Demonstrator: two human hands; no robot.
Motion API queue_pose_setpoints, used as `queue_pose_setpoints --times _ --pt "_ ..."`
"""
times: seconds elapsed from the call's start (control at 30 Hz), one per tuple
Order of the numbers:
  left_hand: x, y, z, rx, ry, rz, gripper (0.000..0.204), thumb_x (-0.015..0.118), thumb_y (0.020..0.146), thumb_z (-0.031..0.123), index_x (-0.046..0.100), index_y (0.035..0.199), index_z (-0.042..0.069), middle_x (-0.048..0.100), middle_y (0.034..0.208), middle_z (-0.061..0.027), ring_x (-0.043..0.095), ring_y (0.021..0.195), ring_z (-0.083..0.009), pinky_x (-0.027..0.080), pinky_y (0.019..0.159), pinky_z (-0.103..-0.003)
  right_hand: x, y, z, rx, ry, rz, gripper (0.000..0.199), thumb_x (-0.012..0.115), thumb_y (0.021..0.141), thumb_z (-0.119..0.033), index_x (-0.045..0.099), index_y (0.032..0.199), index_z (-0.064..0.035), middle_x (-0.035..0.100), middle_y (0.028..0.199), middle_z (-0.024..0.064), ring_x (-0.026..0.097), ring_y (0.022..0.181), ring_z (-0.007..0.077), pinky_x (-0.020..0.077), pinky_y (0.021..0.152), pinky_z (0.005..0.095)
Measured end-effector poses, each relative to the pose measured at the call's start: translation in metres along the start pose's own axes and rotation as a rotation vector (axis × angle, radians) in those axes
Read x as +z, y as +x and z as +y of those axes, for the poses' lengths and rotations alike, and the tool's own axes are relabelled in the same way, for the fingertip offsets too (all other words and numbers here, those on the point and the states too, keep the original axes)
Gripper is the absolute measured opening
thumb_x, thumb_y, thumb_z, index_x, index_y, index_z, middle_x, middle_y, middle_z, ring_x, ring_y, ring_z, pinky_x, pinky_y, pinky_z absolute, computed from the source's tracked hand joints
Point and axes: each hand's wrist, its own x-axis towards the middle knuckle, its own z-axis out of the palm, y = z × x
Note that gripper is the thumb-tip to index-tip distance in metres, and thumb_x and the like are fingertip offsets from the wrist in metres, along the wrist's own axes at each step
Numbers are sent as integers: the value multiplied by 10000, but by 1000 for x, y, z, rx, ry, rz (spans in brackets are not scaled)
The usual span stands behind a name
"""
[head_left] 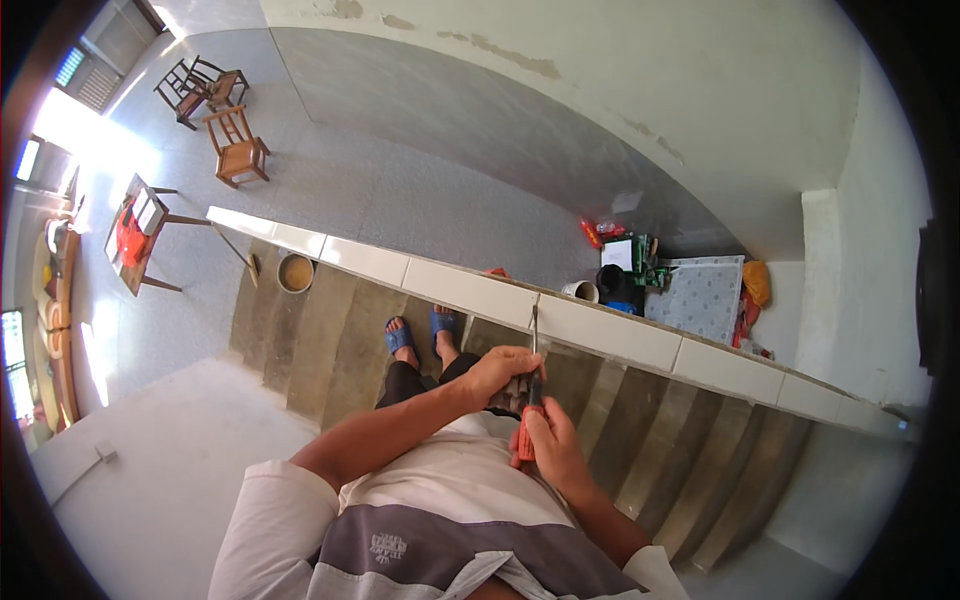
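A screwdriver [526, 436] with a red and black handle points away from me, its thin metal shaft reaching toward a white-tiled ledge [465, 288]. My right hand [562, 448] is wrapped round the handle from the right. Further forward, my left hand [492, 374] is closed, its thumb and fingertips at the shaft just ahead of the handle. The tip lies over the ledge in the picture; whether it touches the tiles I cannot tell. The left hand's lower fingers are in shadow and partly hidden.
Concrete stairs [640, 425] run beneath me along the ledge. A round metal pot [296, 272] sits on a lower step. Beyond the ledge are a white bucket [580, 291] and a grey patterned mat [697, 300]. Wooden chairs [240, 158] and a small table [150, 243] stand far left.
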Motion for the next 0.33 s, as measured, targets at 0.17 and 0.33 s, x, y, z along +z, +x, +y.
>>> queue_pose_setpoints --times 0.17,0.33 --pt "-4 2 6 9 -57 -36 316 536 969 315 657 858 45 613 723 -22 579 613 -107 483 565 -238 6 3 -13 9 -12 -6 232 394 1005 -234 448 1092 -26 594 717 111 596 501 177 465 431 275" --pt "-4 3 -2 5 -6 25 313 550 963 320 663 868 44 614 728 -20 576 615 -105 479 562 -237 1 -2 -9 53 -52 -13 289 452 993 -266 429 1165 -34 618 739 114 616 504 180 496 443 277"
